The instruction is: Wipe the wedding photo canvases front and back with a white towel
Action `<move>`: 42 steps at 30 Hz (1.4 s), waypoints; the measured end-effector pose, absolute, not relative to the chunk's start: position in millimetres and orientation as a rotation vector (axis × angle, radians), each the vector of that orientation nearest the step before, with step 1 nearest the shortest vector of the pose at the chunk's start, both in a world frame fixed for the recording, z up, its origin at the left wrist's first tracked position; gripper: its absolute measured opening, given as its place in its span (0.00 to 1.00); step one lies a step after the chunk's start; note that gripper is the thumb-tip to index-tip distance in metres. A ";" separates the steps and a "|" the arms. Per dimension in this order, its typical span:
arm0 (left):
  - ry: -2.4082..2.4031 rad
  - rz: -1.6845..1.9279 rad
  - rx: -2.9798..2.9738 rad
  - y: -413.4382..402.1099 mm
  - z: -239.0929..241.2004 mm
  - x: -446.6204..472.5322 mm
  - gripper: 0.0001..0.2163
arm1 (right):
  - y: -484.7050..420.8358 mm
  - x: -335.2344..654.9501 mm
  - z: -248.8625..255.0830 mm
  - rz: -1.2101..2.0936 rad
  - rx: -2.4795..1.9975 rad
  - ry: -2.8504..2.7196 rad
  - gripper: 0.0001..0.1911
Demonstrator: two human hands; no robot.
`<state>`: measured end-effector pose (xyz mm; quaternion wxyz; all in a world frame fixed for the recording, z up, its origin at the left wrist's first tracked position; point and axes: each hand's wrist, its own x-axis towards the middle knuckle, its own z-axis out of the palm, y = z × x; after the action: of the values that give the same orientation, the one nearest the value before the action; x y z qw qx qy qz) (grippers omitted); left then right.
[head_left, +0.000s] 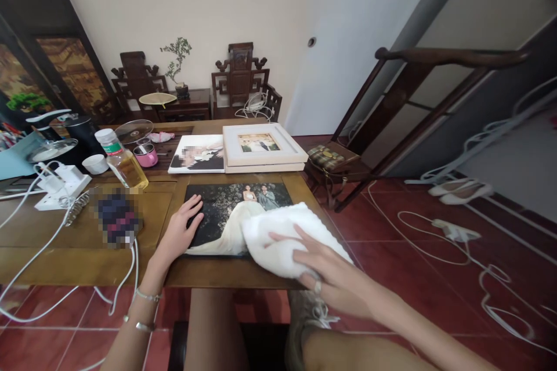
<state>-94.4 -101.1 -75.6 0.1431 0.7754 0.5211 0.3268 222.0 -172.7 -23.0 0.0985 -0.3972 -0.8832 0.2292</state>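
A dark wedding photo album or panel (213, 220) lies flat near the table's front edge, showing a couple and a long white gown. My left hand (180, 229) rests on its left edge with the fingers stretched out. In my right hand (319, 261) is a bunched white towel (282, 237), pressed over the right part of the photo and hiding it. Part of the towel hangs past the right corner of the table. Behind the photo lie a white photo book (198, 151) and a boxed, framed album (265, 148).
The wooden table (152, 266) also carries an oil bottle (122, 159), a pink mug (145, 155), a power strip (65, 185) and a blurred-out dark object (117, 217) with a white cable. A wooden chair (400, 93) stands to the right; cables (435, 232) run over the red floor.
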 end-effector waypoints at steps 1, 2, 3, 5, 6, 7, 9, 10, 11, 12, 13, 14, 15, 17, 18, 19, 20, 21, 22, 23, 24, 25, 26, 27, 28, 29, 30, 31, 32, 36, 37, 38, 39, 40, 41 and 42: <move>1.497 0.938 2.238 -101.2 -75.3 -94.7 0.18 | -162.1 221.6 -25.7 0.652 -1.235 -2.578 0.07; 1.492 0.931 2.240 -101.3 -75.0 -95.0 0.18 | -148.8 221.4 -28.0 0.628 -1.295 -2.546 0.08; 1.491 0.925 2.242 -101.5 -74.7 -95.2 0.18 | -133.3 221.2 -29.8 0.610 -1.345 -2.518 0.09; 1.491 0.914 2.244 -101.8 -74.1 -95.5 0.19 | -99.5 220.4 -30.8 0.593 -1.399 -2.474 0.10; 1.492 0.910 2.244 -102.0 -73.9 -95.6 0.18 | -83.2 219.8 -30.3 0.582 -1.402 -2.446 0.10; 1.492 0.910 2.242 -102.2 -73.8 -95.6 0.18 | -68.5 219.1 -29.5 0.567 -1.401 -2.413 0.09; 1.494 0.916 2.235 -102.5 -73.6 -95.4 0.18 | -47.8 217.5 -28.3 0.540 -1.397 -2.354 0.09; 1.497 0.919 2.230 -102.5 -73.5 -95.3 0.18 | -42.9 216.9 -28.4 0.532 -1.399 -2.332 0.09; 1.501 0.921 2.226 -102.5 -73.4 -95.1 0.18 | -42.1 216.6 -29.4 0.529 -1.401 -2.324 0.09; 1.505 0.923 2.223 -102.5 -73.4 -94.9 0.18 | -45.4 216.7 -31.0 0.526 -1.404 -2.327 0.09; 1.508 0.924 2.221 -102.4 -73.5 -94.7 0.18 | -52.7 217.3 -33.2 0.524 -1.404 -2.336 0.09; 1.510 0.924 2.221 -102.2 -73.6 -94.5 0.18 | -63.4 218.6 -35.6 0.522 -1.403 -2.349 0.09; 1.512 0.927 2.220 -102.0 -73.7 -94.3 0.18 | -77.0 220.6 -37.9 0.523 -1.401 -2.364 0.08; 1.511 0.933 2.223 -101.6 -74.0 -94.0 0.18 | -109.5 226.4 -40.8 0.549 -1.394 -2.398 0.08; 1.510 0.935 2.225 -101.4 -74.1 -93.9 0.18 | -126.6 229.8 -40.9 0.578 -1.391 -2.413 0.08; 1.510 0.937 2.226 -101.3 -74.2 -93.8 0.18 | -143.0 233.2 -40.0 0.618 -1.382 -2.442 0.09; 1.511 0.937 2.226 -101.3 -74.2 -93.6 0.18 | -157.8 236.3 -38.3 0.658 -1.374 -2.464 0.09; 1.512 0.934 2.226 -101.3 -74.1 -93.6 0.18 | -170.4 238.9 -36.0 0.700 -1.361 -2.489 0.10; 1.511 0.932 2.227 -101.4 -74.1 -93.5 0.18 | -180.1 240.9 -33.4 0.740 -1.347 -2.510 0.10; 1.509 0.931 2.229 -101.5 -73.9 -93.4 0.18 | -186.5 242.2 -30.9 0.772 -1.341 -2.522 0.10; 1.505 0.930 2.232 -101.7 -73.7 -93.4 0.18 | -189.4 242.7 -28.7 0.798 -1.343 -2.524 0.10; 1.502 0.927 2.236 -101.9 -73.5 -93.5 0.18 | -188.7 242.2 -27.0 0.817 -1.355 -2.519 0.11; 1.498 0.924 2.240 -102.1 -73.2 -93.5 0.18 | -184.5 240.9 -25.7 0.827 -1.376 -2.508 0.12; 1.497 0.920 2.243 -102.3 -72.9 -93.6 0.18 | -177.1 238.6 -24.7 0.825 -1.403 -2.492 0.12; 1.495 0.915 2.244 -102.5 -72.5 -93.8 0.18 | -166.6 235.4 -24.0 0.811 -1.427 -2.475 0.12; 1.494 0.910 2.245 -102.6 -72.2 -93.9 0.19 | -153.6 231.5 -23.5 0.791 -1.443 -2.463 0.12; 1.491 0.908 2.244 -102.8 -72.0 -94.1 0.19 | -138.7 226.9 -23.0 0.762 -1.449 -2.455 0.12; 1.489 0.909 2.243 -102.8 -71.8 -94.4 0.19 | -122.4 221.9 -22.6 0.720 -1.446 -2.446 0.11; 1.487 0.911 2.241 -102.9 -71.8 -94.6 0.19 | -105.6 216.6 -22.3 0.687 -1.430 -2.447 0.10; 1.486 0.915 2.236 -103.2 -72.7 -95.3 0.18 | -49.3 197.4 -24.5 0.509 -1.323 -2.434 0.09; 1.490 0.921 2.232 -103.2 -73.0 -95.3 0.18 | -42.0 194.2 -25.9 0.487 -1.315 -2.428 0.09; 1.495 0.926 2.228 -103.2 -73.2 -95.1 0.18 | -38.5 192.0 -27.5 0.473 -1.314 -2.424 0.09; 1.501 0.933 2.224 -103.1 -73.5 -95.0 0.18 | -39.2 191.0 -29.1 0.463 -1.314 -2.425 0.08; 1.506 0.938 2.221 -102.9 -73.7 -94.7 0.18 | -44.0 191.2 -30.5 0.454 -1.310 -2.436 0.08; 1.510 0.941 2.220 -102.7 -73.9 -94.4 0.18 | -52.7 192.4 -31.4 0.452 -1.307 -2.456 0.08; 1.512 0.942 2.221 -102.4 -74.1 -94.2 0.18 | -64.9 194.4 -31.6 0.458 -1.309 -2.482 0.08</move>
<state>-94.2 -102.4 -74.1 0.1467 0.7715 0.5254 0.3274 194.4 -64.9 -31.6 0.1487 -0.4553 -0.8633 0.1593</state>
